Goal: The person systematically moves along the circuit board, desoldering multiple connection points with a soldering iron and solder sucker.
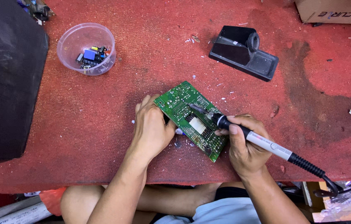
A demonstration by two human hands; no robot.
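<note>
Head view, looking down on a red worktop [101, 145]. Left hand [152, 128] clamped on the near-left edge of a green circuit board [192, 120], fingers curled over the edge, thumb side underneath out of sight. Board tilted, solder side up, stretching from that grip toward the right hand [244, 145]. Right hand closed around a soldering iron [262, 143], pen-style, with black grip, white barrel and black strain relief trailing away to the right; tip resting on the board just left of that grip, beside a pale rectangular patch.

Beyond the right grip, well apart: a black soldering-iron stand [244, 52] with a round holder and a square tray. Farther still, at the far right corner: a brown cardboard box [335, 10] with blue printing on its side, cut off by the edge. Far beyond the left grip: a clear plastic cup [86, 47] holding small electronic parts, one blue. Left of the left grip, well apart: a large black pad [5, 79].
</note>
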